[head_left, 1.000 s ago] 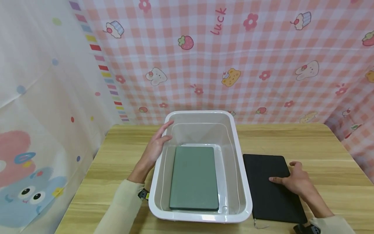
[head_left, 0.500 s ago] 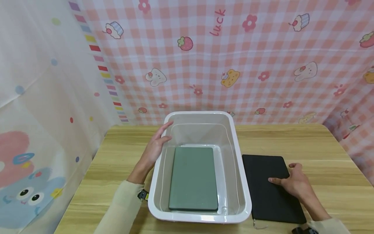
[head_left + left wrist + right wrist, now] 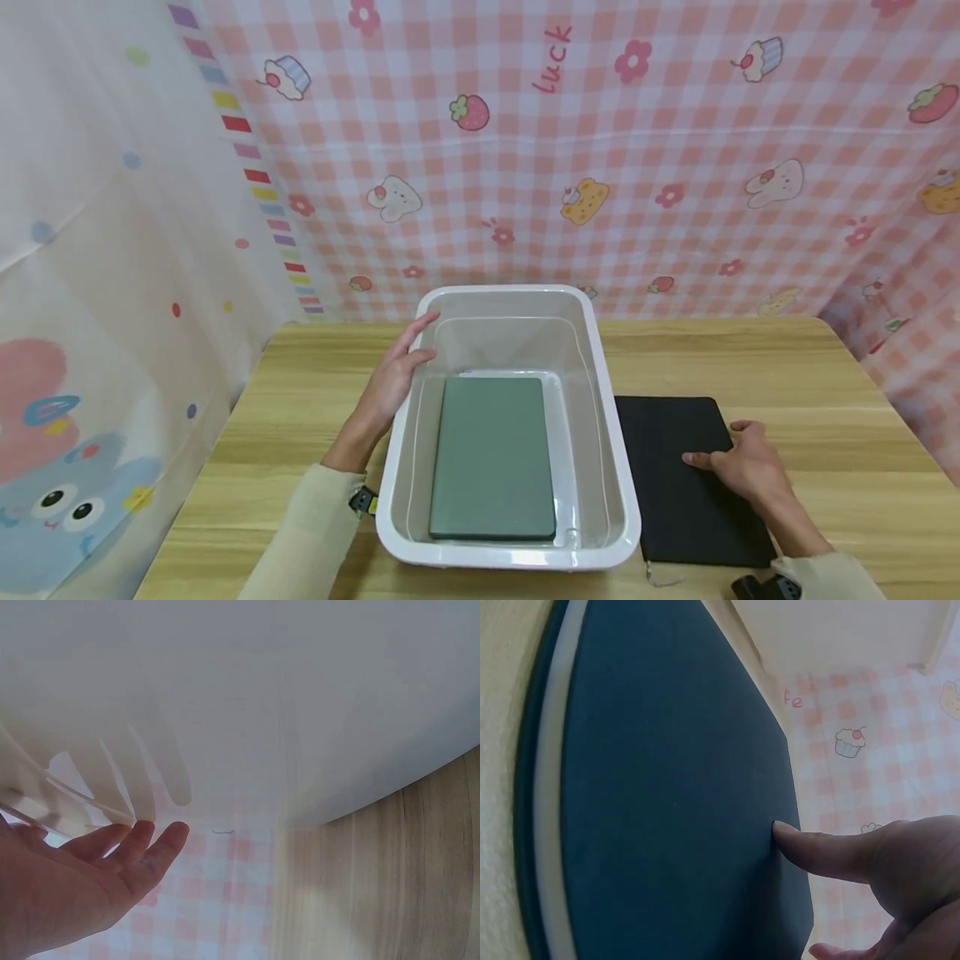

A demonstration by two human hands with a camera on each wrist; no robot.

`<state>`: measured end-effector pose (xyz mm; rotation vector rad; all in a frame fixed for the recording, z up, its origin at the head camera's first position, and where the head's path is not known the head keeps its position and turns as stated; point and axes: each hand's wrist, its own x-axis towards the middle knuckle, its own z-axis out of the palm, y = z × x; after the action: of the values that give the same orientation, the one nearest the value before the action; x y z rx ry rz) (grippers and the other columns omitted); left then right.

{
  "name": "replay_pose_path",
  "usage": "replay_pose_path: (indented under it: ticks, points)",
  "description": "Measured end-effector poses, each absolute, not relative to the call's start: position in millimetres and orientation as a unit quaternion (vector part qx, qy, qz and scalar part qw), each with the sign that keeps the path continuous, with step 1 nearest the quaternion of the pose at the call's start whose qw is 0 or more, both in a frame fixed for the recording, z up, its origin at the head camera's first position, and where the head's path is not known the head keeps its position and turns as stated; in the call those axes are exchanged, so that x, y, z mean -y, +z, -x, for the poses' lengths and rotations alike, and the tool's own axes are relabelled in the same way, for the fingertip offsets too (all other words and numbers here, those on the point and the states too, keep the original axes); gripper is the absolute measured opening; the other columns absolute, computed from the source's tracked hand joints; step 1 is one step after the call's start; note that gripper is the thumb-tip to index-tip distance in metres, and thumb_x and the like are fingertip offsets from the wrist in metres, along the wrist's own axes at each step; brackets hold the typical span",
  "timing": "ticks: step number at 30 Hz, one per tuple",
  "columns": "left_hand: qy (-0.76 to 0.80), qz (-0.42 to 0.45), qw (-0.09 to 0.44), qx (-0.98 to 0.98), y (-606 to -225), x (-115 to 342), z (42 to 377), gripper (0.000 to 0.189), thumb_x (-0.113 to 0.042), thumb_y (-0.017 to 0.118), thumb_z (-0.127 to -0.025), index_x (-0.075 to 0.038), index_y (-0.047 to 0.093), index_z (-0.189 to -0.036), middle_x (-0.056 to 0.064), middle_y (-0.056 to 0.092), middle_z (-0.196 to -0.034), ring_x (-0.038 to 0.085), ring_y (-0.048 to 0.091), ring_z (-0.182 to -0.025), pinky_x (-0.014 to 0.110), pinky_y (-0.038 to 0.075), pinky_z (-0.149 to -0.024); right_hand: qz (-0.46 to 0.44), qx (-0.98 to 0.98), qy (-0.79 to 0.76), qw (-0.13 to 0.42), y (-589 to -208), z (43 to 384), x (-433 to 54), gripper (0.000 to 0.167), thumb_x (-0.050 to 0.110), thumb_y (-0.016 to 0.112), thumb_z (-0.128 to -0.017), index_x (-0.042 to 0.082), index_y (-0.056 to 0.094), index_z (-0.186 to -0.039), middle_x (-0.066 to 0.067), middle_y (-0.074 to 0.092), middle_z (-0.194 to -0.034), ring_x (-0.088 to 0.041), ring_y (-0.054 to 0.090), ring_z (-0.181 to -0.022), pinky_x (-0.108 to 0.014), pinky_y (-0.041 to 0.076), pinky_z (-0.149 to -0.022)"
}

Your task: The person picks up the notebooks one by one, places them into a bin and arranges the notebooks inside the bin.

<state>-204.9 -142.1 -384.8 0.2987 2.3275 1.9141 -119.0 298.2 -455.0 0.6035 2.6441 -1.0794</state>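
A black hardcover notebook (image 3: 693, 500) lies flat on the table, right beside the tub; pale page edges show in the right wrist view. My right hand (image 3: 750, 467) holds its right side, the thumb (image 3: 817, 847) on the cover and the fingers at the edge, partly hidden. In the middle stands a deep light-grey plastic tub (image 3: 621, 467). My left hand (image 3: 386, 383) grips its left rim, thumb and index finger over the top, while other fingers (image 3: 161, 851) touch the outer wall. Inside the tub a green notebook (image 3: 491, 458) lies flat, toward the left.
The wooden table (image 3: 300, 400) extends to both sides of the tub. Behind it hangs a pink checked cloth (image 3: 487, 183), and a white patterned cloth (image 3: 97, 275) hangs at the left. A thin cord (image 3: 660, 577) sticks out below the black notebook.
The whole head view has shifted slightly to the left. Both hands, the tub and the two notebooks keep the same places relative to each other.
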Motion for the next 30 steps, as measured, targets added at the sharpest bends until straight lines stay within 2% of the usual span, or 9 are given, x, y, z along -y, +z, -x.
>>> replay_pose_path:
  ticks: [2, 8, 15, 20, 25, 27, 30]
  points:
    - [0.627, -0.1, 0.054, -0.771, -384.6, 142.7, 204.4, 0.052, -0.015, 0.044, -0.101, -0.021, 0.04, -0.152, -0.003, 0.025, -0.162, 0.024, 0.028, -0.144, 0.049, 0.023, -0.116, -0.203, -0.902, -0.365, 0.112, -455.1, 119.4, -298.2, 0.106, 0.036, 0.08, -0.081, -0.021, 0.015, -0.141, -0.049, 0.034, -0.131, -0.058, 0.042, -0.117, -0.062, 0.039, -0.094]
    - [0.632, -0.098, 0.062, -0.766, -383.7, 143.3, 203.4, 0.051, -0.017, 0.043, -0.102, -0.022, 0.039, -0.153, -0.002, 0.024, -0.163, 0.028, 0.032, -0.142, 0.051, 0.027, -0.114, -0.199, -0.9, -0.37, 0.117, -454.7, 120.0, -299.7, 0.106, 0.035, 0.079, -0.082, -0.02, 0.013, -0.143, -0.049, 0.03, -0.134, -0.06, 0.037, -0.121, -0.064, 0.036, -0.098]
    - [0.622, -0.107, 0.049, -0.774, -384.1, 142.3, 203.9, 0.051, -0.016, 0.043, -0.101, -0.02, 0.04, -0.152, -0.001, 0.023, -0.163, 0.023, 0.022, -0.148, 0.051, 0.017, -0.119, -0.197, -0.893, -0.387, 0.116, -456.1, 118.4, -303.5, 0.108, 0.036, 0.081, -0.08, -0.016, 0.011, -0.144, -0.047, 0.03, -0.133, -0.058, 0.037, -0.12, -0.065, 0.036, -0.097]
    - [0.623, -0.11, 0.047, -0.773, -384.4, 142.4, 204.9, 0.051, -0.015, 0.043, -0.101, -0.02, 0.04, -0.152, -0.002, 0.025, -0.163, 0.022, 0.022, -0.147, 0.05, 0.017, -0.119, -0.181, -0.886, -0.41, 0.12, -458.2, 118.0, -307.3, 0.106, 0.036, 0.081, -0.081, -0.014, 0.011, -0.143, -0.043, 0.034, -0.129, -0.055, 0.041, -0.117, -0.063, 0.039, -0.095]
    - [0.625, -0.109, 0.054, -0.771, -385.0, 142.9, 205.0, 0.051, -0.016, 0.042, -0.102, -0.019, 0.039, -0.153, -0.002, 0.024, -0.163, 0.024, 0.027, -0.145, 0.051, 0.021, -0.117, -0.165, -0.883, -0.421, 0.127, -457.4, 118.2, -310.9, 0.102, 0.033, 0.079, -0.084, -0.012, 0.009, -0.143, -0.045, 0.029, -0.134, -0.055, 0.041, -0.118, -0.061, 0.04, -0.093]
    - [0.63, -0.106, 0.059, -0.767, -384.7, 142.9, 204.5, 0.051, -0.016, 0.042, -0.102, -0.019, 0.038, -0.153, -0.001, 0.025, -0.162, 0.029, 0.033, -0.141, 0.052, 0.026, -0.115, -0.155, -0.885, -0.421, 0.126, -456.2, 118.6, -312.8, 0.1, 0.03, 0.078, -0.084, -0.012, 0.008, -0.142, -0.045, 0.034, -0.129, -0.052, 0.048, -0.11, -0.057, 0.044, -0.089]
    - [0.633, -0.104, 0.062, -0.765, -384.3, 142.9, 204.3, 0.052, -0.016, 0.042, -0.102, -0.02, 0.038, -0.153, 0.0, 0.026, -0.162, 0.032, 0.037, -0.138, 0.052, 0.03, -0.112, -0.137, -0.88, -0.436, 0.134, -453.6, 119.5, -315.8, 0.096, 0.024, 0.076, -0.087, -0.012, 0.006, -0.141, -0.039, 0.048, -0.117, -0.04, 0.061, -0.093, -0.048, 0.05, -0.079]
